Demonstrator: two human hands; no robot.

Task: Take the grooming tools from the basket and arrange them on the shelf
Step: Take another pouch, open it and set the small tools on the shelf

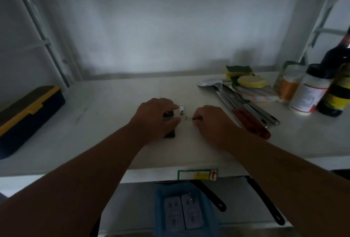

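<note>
Left hand (158,116) grips a dark tool (169,125); right-hand fingers (198,118) pinch a small metal tool (188,118).

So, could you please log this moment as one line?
left hand: holds black tool on shelf | right hand: pinches small metal tool | white tool: lying between | basket: below

the white shelf (106,104) carries a lidded box (24,115), small clippers (182,109), utensils (236,102), sponges (244,77) and bottles (310,89).
</note>
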